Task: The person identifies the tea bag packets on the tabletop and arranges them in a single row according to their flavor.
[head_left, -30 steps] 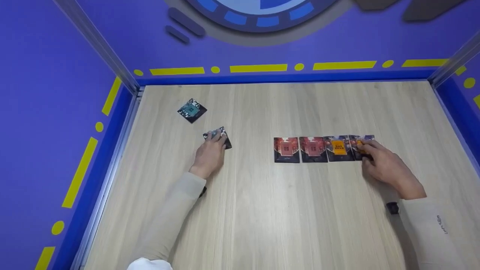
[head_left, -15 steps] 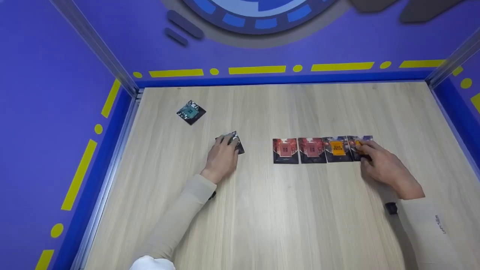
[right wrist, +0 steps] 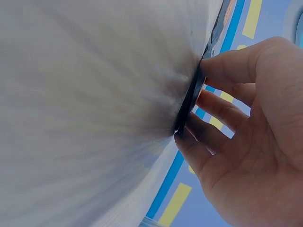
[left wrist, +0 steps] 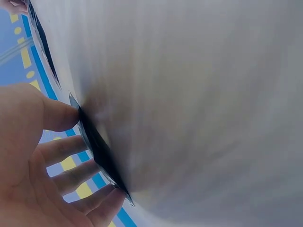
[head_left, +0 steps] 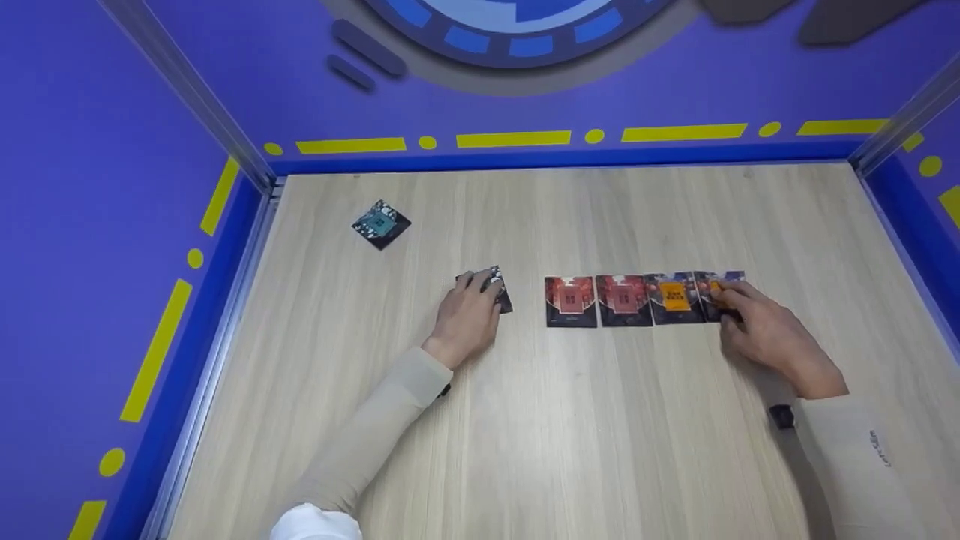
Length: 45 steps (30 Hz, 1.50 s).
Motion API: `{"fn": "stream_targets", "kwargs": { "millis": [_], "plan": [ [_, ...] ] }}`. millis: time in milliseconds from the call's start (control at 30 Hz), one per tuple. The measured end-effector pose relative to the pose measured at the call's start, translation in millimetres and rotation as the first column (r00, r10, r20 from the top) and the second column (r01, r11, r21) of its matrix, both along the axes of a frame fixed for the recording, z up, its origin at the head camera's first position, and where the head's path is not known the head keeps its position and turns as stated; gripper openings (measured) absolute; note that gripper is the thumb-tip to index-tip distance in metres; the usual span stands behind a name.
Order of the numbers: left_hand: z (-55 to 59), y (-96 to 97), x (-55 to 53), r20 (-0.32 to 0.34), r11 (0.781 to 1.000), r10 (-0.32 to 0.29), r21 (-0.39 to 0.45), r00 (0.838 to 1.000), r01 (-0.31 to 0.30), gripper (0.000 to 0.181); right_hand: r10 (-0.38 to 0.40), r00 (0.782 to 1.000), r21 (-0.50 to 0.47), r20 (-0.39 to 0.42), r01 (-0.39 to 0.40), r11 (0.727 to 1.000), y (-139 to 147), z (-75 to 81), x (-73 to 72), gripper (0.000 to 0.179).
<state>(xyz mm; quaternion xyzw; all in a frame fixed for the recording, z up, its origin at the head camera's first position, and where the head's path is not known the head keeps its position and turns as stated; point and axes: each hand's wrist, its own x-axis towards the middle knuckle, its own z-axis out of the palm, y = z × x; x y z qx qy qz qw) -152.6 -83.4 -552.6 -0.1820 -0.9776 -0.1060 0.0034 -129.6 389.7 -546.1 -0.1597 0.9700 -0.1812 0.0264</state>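
My left hand (head_left: pixel 466 309) rests with spread fingers on a small dark square packet (head_left: pixel 502 294) left of the row in the head view. In the left wrist view, thumb and fingertips touch this thin packet (left wrist: pixel 100 150), which lies against the tabletop. My right hand (head_left: pixel 780 337) holds the rightmost orange-labelled packet (head_left: pixel 731 279) between thumb and fingers; its right part is hidden. That dark packet (right wrist: pixel 189 101) appears edge-on in the right wrist view. Left of it stand another orange-labelled packet (head_left: pixel 676 298) and two red ones, a middle red packet (head_left: pixel 624 301) and an outer red packet (head_left: pixel 570 302).
A teal packet (head_left: pixel 382 224) lies turned cornerwise at the back left of the wooden table (head_left: pixel 540 420). Blue walls (head_left: pixel 525 112) with yellow marks bound the back and both sides. A gap separates the left hand's packet from the row.
My left hand has slid its packet rightward across the table, closer to the row. The right hand and the row have stayed nearly still.
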Motion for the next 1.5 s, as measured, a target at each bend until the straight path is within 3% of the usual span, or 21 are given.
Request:
{"fn": "stream_targets", "kwargs": {
  "millis": [733, 1367, 1500],
  "plan": [
    [-1.7, 40.7, 3.8, -0.007, 0.989, -0.15, -0.018, 0.989, 0.15, 0.042, -0.007, 1.0, -0.01, -0.004, 0.007, 1.0, -0.9, -0.2, 1.3, 0.047],
    [-0.4, 44.5, 8.2, 0.026, 0.984, -0.174, -0.027, 0.984, 0.174, 0.046, 0.0, 1.0, -0.003, -0.002, 0.0, 1.0, 0.8, 0.6, 0.3, 0.047],
    [4.1, 41.2, 4.5, 0.025, 0.987, -0.162, -0.011, 0.986, 0.162, 0.048, -0.004, 1.0, 0.0, 0.0, 0.004, 1.0, -0.4, 0.7, 0.2, 0.046]
  ]
}}
